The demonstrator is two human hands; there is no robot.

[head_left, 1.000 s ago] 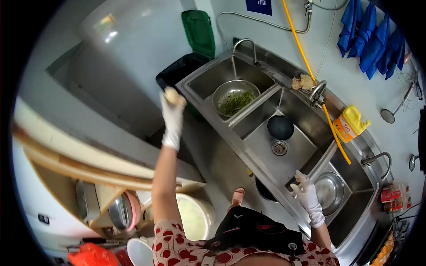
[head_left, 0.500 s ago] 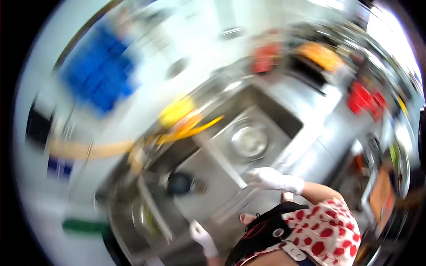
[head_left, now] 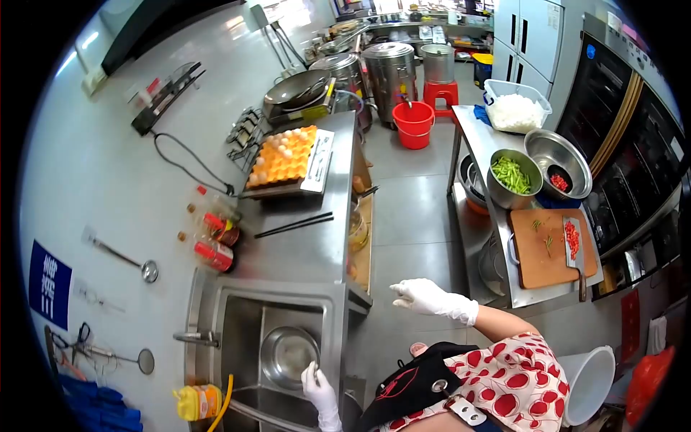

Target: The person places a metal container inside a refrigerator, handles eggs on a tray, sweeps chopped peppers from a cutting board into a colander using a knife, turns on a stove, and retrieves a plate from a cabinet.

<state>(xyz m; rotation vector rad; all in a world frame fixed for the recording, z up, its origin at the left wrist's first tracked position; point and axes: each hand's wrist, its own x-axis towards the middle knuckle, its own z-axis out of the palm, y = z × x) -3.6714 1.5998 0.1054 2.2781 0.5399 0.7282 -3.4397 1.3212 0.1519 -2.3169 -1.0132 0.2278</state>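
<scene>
The left hand [head_left: 321, 392], wearing a white glove, is hovering at the near rim of the stainless-steel bowl [head_left: 289, 356]. Its fingers are bending toward that rim; contact or a pinch cannot be determined. The bowl is sitting upright inside the sink basin [head_left: 240, 345], on the basin floor. The right hand [head_left: 426, 297], also gloved in white, is hanging in the air above the tiled aisle, well apart from the bowl. Its fingers are extending loosely, and the palm is facing away from view.

Beside the sink, a faucet [head_left: 196, 338] is projecting over the basin. A yellow jug [head_left: 199, 402] is standing near the corner, with a yellow hose [head_left: 224, 407] running just beside it. On the steel counter [head_left: 302, 255], a pair of dark chopsticks [head_left: 294, 225] is lying near an orange egg tray [head_left: 284, 160]. Across the aisle, a cleaver [head_left: 574, 263] is resting on a wooden cutting board [head_left: 538, 265], with chopped red pieces [head_left: 571, 237] lying on its blade.
</scene>
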